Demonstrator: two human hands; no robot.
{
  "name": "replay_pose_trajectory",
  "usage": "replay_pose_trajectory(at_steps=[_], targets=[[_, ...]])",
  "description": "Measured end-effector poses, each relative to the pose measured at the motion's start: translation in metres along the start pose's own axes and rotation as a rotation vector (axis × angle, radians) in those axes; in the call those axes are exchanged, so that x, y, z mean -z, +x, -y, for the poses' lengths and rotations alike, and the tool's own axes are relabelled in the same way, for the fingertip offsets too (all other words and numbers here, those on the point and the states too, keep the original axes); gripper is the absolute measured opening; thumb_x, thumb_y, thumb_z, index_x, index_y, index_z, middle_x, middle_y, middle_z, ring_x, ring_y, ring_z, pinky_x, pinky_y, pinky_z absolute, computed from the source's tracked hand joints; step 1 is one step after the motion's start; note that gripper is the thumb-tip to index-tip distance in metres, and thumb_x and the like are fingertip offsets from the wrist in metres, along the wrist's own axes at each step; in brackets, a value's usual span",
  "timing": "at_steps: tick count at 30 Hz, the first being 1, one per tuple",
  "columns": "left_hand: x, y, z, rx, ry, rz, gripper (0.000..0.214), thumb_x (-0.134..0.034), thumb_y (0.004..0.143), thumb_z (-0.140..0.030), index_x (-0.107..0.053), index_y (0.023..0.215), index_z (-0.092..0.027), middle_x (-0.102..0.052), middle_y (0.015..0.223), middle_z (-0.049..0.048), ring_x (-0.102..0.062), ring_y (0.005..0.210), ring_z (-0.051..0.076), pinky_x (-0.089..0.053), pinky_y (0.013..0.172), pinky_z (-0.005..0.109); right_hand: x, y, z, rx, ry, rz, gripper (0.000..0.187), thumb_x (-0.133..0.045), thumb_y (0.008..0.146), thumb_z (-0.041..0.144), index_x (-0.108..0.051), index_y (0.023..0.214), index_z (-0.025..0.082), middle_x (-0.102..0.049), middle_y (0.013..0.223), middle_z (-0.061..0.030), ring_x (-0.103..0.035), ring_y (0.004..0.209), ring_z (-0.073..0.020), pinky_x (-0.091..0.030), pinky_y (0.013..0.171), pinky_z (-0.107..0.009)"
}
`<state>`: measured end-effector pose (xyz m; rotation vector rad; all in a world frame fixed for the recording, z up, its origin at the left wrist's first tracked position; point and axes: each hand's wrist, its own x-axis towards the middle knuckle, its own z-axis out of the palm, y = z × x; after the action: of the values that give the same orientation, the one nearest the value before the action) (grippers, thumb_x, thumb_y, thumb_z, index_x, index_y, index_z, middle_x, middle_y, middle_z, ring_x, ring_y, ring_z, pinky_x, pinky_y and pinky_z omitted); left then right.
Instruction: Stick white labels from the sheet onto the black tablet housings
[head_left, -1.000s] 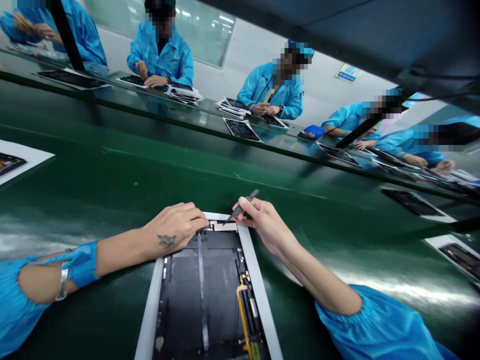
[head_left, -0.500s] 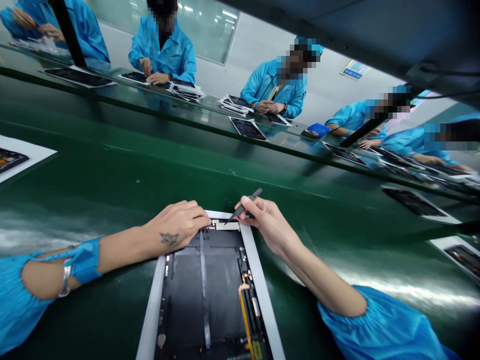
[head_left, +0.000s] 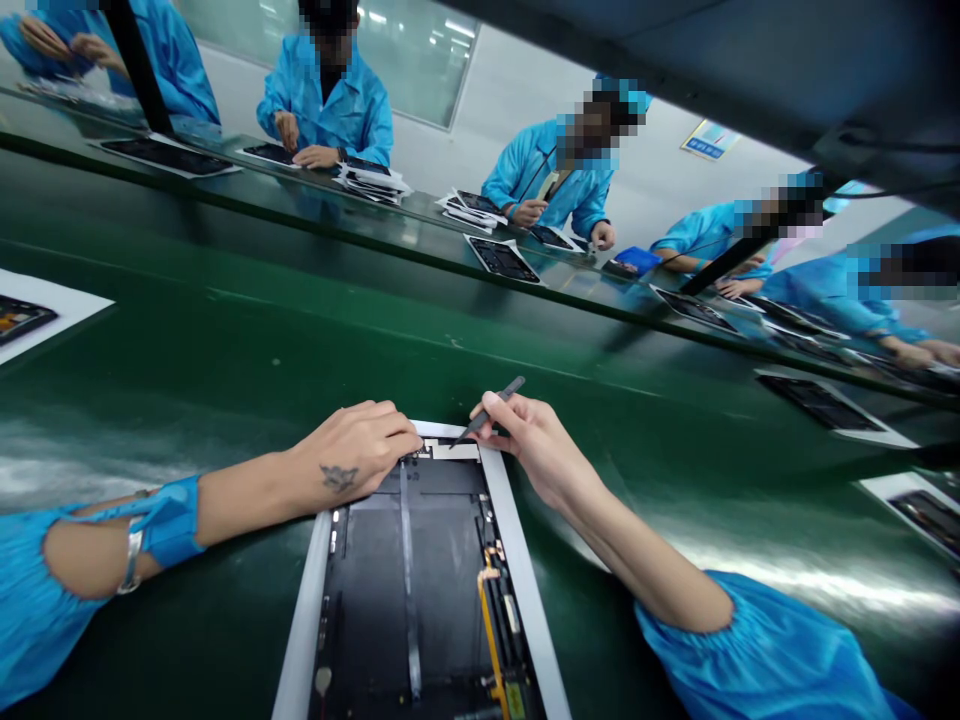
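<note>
From the head view, the curled left hand (head_left: pixel 352 450) lies on the far edge of a black opened tablet (head_left: pixel 405 600), though whether it grips, I cannot tell. The tablet sits in a white frame (head_left: pixel 517 560) on the glossy green counter (head_left: pixel 225 340). The right hand (head_left: pixel 529 450) pinches slim dark tweezers (head_left: pixel 491 410), tips over the tablet's far end. Blue-smocked co-workers (head_left: pixel 322 95) sit at the far side, working on similar tablets.
</note>
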<state>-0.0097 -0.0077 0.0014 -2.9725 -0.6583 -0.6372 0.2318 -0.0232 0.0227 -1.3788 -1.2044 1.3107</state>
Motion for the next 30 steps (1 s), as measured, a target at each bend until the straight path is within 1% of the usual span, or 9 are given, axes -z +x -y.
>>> replay_pose_trajectory(at_steps=[3, 10, 15, 30], targets=[[-0.0002, -0.0002, 0.0000, 0.000, -0.002, 0.000, 0.028, -0.043, 0.095, -0.006, -0.068, 0.104, -0.013, -0.070, 0.103, 0.0075, -0.061, 0.089, 0.021, -0.048, 0.076, 0.031, -0.0003, -0.0002, 0.0004, -0.005, 0.003, -0.008, 0.054, -0.078, 0.065, 0.066, -0.056, 0.053, 0.018, -0.064, 0.077, -0.0054, -0.062, 0.071, -0.0166, -0.052, 0.076, -0.034], [0.0003, -0.0006, -0.0002, 0.003, 0.003, 0.017, 0.029, -0.042, 0.095, -0.006, -0.068, 0.105, -0.014, -0.069, 0.103, 0.0079, -0.060, 0.089, 0.020, -0.048, 0.077, 0.031, 0.0004, -0.0005, 0.0019, 0.001, 0.033, 0.007, 0.052, -0.078, 0.068, 0.062, -0.057, 0.053, 0.017, -0.064, 0.077, -0.0041, -0.061, 0.070, -0.0146, -0.053, 0.076, -0.033], [0.0009, -0.0003, 0.0001, 0.011, 0.004, 0.031, 0.029, -0.042, 0.094, -0.006, -0.068, 0.105, -0.014, -0.070, 0.103, 0.0077, -0.061, 0.089, 0.020, -0.049, 0.076, 0.031, 0.0005, 0.0005, 0.0021, -0.009, 0.043, 0.011, 0.052, -0.079, 0.067, 0.062, -0.058, 0.053, 0.016, -0.063, 0.076, -0.0035, -0.061, 0.069, -0.0136, -0.053, 0.074, -0.031], [0.0012, -0.0004, 0.0003, 0.005, -0.018, 0.014, 0.027, -0.044, 0.094, -0.005, -0.067, 0.106, -0.013, -0.069, 0.104, 0.0073, -0.060, 0.090, 0.021, -0.049, 0.076, 0.032, 0.0001, 0.0025, 0.0005, -0.014, 0.021, -0.014, 0.054, -0.079, 0.064, 0.064, -0.058, 0.053, 0.016, -0.065, 0.081, -0.0047, -0.062, 0.068, -0.0129, -0.053, 0.075, -0.031]])
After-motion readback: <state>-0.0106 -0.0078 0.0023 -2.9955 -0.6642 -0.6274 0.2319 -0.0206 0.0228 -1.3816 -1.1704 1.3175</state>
